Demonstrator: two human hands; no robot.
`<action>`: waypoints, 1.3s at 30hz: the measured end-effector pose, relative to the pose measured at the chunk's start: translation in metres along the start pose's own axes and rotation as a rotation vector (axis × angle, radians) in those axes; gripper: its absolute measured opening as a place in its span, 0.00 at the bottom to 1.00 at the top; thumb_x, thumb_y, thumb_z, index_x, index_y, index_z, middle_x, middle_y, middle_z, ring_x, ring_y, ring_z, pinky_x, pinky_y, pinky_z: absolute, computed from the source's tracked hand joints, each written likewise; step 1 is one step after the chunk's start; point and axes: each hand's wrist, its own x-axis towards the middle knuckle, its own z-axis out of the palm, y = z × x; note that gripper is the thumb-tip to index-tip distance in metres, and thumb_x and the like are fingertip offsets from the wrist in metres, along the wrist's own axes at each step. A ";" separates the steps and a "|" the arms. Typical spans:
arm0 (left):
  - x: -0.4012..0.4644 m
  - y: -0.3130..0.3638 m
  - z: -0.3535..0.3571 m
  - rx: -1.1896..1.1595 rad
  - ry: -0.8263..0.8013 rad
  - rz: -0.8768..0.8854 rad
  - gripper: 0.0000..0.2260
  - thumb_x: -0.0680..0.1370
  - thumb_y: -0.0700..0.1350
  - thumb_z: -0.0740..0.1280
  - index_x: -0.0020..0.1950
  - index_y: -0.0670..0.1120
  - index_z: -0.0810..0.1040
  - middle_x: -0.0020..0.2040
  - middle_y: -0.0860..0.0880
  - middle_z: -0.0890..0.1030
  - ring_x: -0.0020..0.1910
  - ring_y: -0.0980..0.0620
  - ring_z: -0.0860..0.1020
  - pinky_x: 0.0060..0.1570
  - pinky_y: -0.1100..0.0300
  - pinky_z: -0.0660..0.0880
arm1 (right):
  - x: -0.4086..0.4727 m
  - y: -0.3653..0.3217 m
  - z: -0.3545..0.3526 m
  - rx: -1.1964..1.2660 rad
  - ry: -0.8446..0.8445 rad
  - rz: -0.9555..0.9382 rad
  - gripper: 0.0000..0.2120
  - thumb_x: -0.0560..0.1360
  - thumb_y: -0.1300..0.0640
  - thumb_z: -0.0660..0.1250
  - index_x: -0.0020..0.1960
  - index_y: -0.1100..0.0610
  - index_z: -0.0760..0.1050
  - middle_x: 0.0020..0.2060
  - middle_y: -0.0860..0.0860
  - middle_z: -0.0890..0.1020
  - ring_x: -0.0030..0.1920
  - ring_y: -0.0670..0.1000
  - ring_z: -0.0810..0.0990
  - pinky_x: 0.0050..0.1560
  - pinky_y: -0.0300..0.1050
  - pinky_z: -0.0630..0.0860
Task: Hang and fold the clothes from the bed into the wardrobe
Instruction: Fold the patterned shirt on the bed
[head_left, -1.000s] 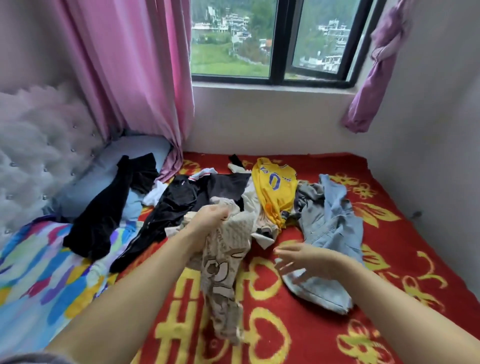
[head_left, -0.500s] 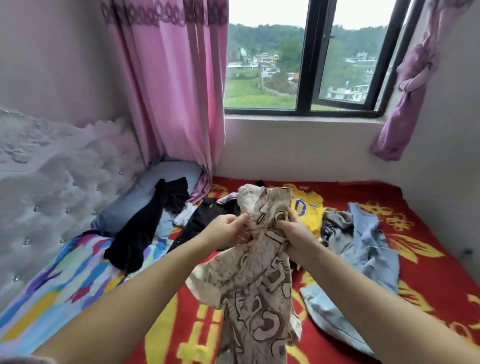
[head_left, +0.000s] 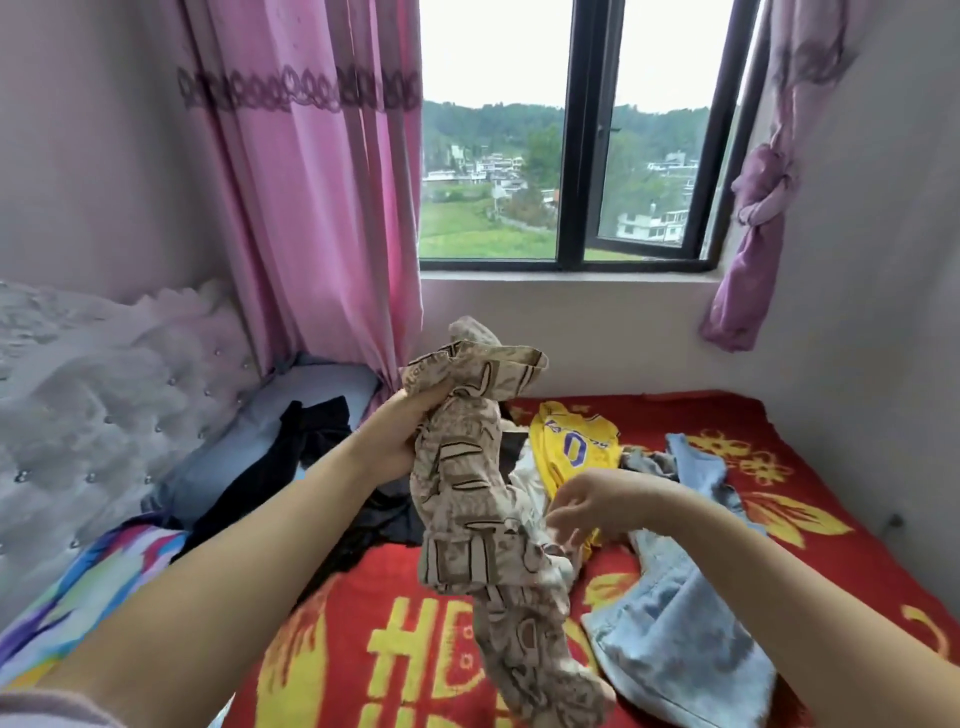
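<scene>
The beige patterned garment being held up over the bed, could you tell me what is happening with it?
A person's left hand grips the beige patterned garment near its top, so it hangs above the red blanket. The right hand reaches toward its lower part with loose fingers, holding nothing. A yellow jersey and denim lie unsorted.

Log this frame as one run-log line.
step: lift garment off bed | left hand: grips beige patterned garment | right hand: open, fingers at its lower part | yellow jersey: on bed
</scene>
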 end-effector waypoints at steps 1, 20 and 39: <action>0.001 0.004 0.004 0.000 -0.026 -0.031 0.09 0.73 0.49 0.69 0.47 0.46 0.86 0.46 0.46 0.85 0.44 0.51 0.84 0.41 0.59 0.80 | 0.004 0.005 -0.004 -0.093 0.172 0.034 0.16 0.77 0.47 0.66 0.59 0.56 0.75 0.54 0.51 0.82 0.54 0.51 0.80 0.43 0.37 0.76; -0.015 0.065 -0.040 0.653 0.492 -0.129 0.19 0.79 0.52 0.65 0.63 0.40 0.76 0.51 0.44 0.83 0.42 0.52 0.81 0.38 0.60 0.76 | 0.044 -0.047 0.017 0.505 0.361 -0.397 0.11 0.81 0.54 0.60 0.43 0.59 0.72 0.39 0.54 0.70 0.40 0.53 0.68 0.42 0.49 0.64; 0.004 -0.003 0.050 1.410 -0.177 0.142 0.14 0.76 0.43 0.68 0.61 0.47 0.77 0.54 0.49 0.81 0.47 0.53 0.78 0.46 0.62 0.74 | 0.018 -0.034 -0.022 -0.239 0.382 -0.133 0.04 0.72 0.59 0.65 0.46 0.54 0.73 0.37 0.46 0.75 0.41 0.49 0.74 0.38 0.40 0.68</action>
